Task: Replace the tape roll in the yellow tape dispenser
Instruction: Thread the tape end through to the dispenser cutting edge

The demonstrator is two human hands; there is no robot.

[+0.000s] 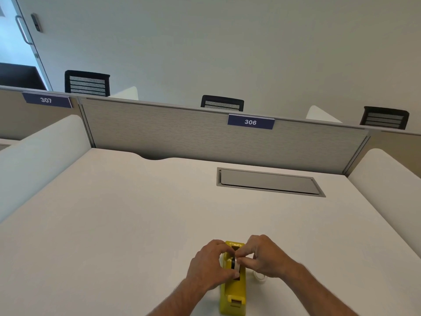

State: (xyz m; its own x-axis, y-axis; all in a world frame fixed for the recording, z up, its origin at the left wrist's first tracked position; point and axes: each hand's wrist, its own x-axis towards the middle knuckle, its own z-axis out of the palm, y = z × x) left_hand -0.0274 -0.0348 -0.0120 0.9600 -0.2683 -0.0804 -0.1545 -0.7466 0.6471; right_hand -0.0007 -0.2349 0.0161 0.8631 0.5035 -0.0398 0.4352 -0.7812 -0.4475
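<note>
Yellow plastic, long and boxy, the tape dispenser (pixel 233 293) is lying flat on the white desk (pixel 114 213) directly under me, its cutter end toward my body and its long axis running straight away from me. Over its middle slot I am closing both hands. My left hand (pixel 210 263) is curling round the dispenser's left flank, thumb low against its side, fingers arching over the top. My right hand (pixel 264 256) is reaching in from the right side, thumb and fingers pinching the small roll (pixel 234 263), a dark hub with a pale band of tape, which is sitting on edge in the slot. Whether it is seated on its cradle or only partway in, I cannot tell; my fingers are hiding the contact. Both hands are about equally near, but the right one is doing the pinching, so I am judging that any lift or push would go along the slot, straight up or down, with the left steadying the body.

Just right of the dispenser, partly under my right wrist, a clear tape ring (pixel 259 277) is resting on the desk. Farther beyond the dispenser, a grey cable hatch (pixel 268 182) is sitting flush in the desktop, and behind that a grey partition panel (pixel 159 131).
</note>
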